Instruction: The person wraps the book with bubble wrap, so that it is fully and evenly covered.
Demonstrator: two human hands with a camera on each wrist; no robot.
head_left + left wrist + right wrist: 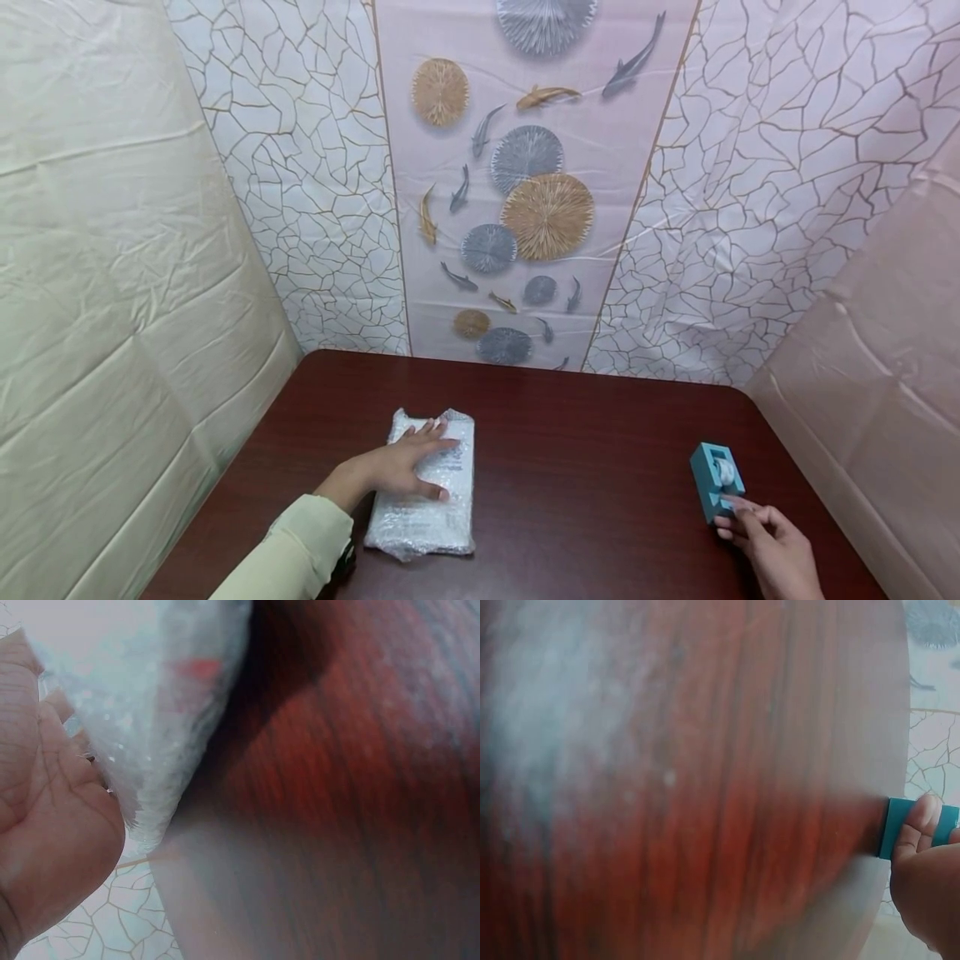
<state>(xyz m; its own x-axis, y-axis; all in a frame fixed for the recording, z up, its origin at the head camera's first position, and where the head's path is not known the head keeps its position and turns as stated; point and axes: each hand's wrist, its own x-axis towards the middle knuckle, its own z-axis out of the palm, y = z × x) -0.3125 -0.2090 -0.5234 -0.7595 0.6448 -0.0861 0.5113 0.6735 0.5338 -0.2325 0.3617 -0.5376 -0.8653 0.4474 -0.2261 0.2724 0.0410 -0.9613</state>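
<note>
A flat package in bubble wrap (pixel 450 521) lies on the dark red-brown table, its wrap crumpled at the ends. My left hand (pixel 401 467) rests on it with fingers spread and thumb extended. In the left wrist view, the palm (pixel 56 817) is beside the package's edge (pixel 161 735), and a red mark shows through the wrap. At the right, a teal tape dispenser (pixel 703 482) carries a roll of clear tape (pixel 724 472). My right hand (pixel 776 542) holds the dispenser's near end, fingers curled at its front. The right wrist view shows a digit (pixel 922 817) across the teal body.
The wooden table (pixel 577 467) has rounded far corners. Behind it hangs a patterned cloth (pixel 517 325) with fish and round leaf shapes. Plain cream cloths stand along the left (pixel 112 333) and right (pixel 862 367) sides. A dark item (pixel 345 560) shows at my left sleeve.
</note>
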